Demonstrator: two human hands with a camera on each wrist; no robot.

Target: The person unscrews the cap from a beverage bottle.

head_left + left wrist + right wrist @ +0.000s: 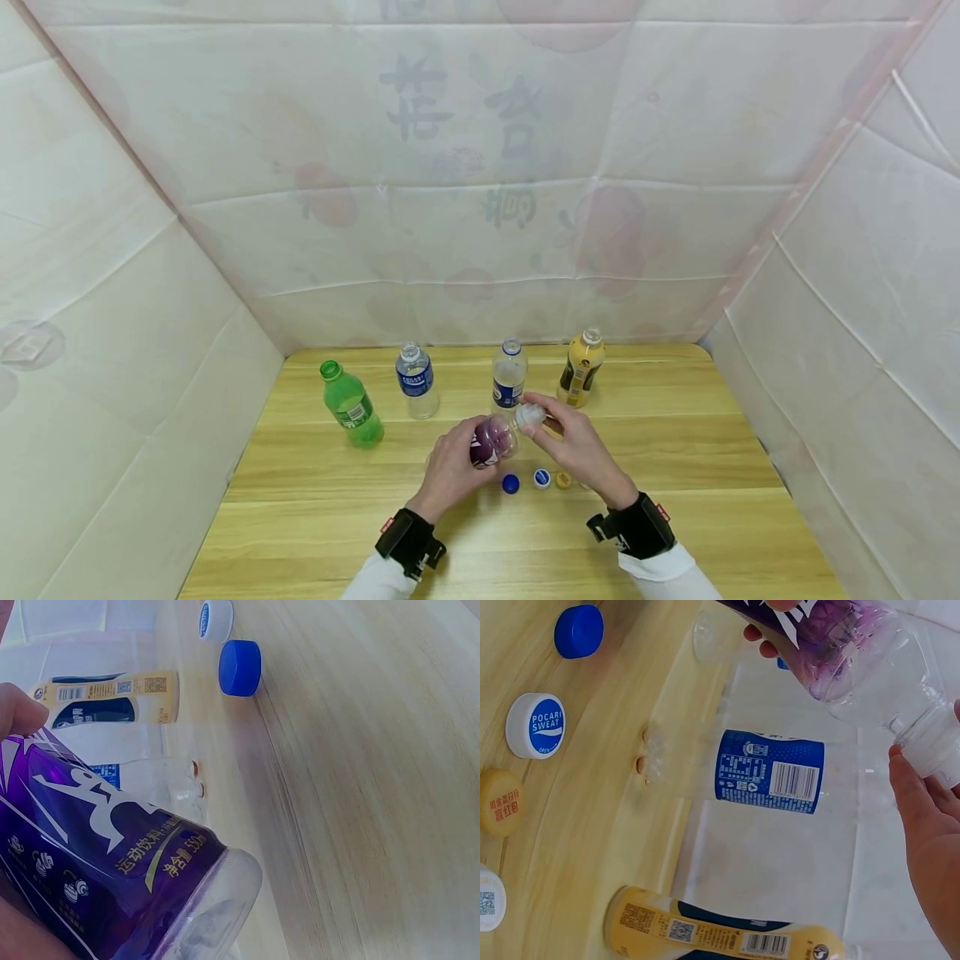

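Note:
My left hand (pixel 452 467) grips a clear bottle with a purple label (pixel 486 442) round its middle. The bottle is tilted above the table, its neck to the right. At the neck, my right hand (pixel 576 446) pinches the translucent whitish cap (pixel 529 417) between thumb and fingers. In the left wrist view the purple label (pixel 97 847) and the bottle's clear base show close up. The right wrist view shows the cap (pixel 934 742) over the mouth with fingers against it; whether it is fully seated I cannot tell.
Behind stand a green bottle (pixel 352 408), two clear bottles with blue labels (pixel 415 379) (pixel 508 390), and a yellow bottle (pixel 581 367), all uncapped. On the table lie a dark blue cap (pixel 511 483), a white-and-blue cap (pixel 542 478), a yellow cap (pixel 563 480) and a white cap (pixel 489 898).

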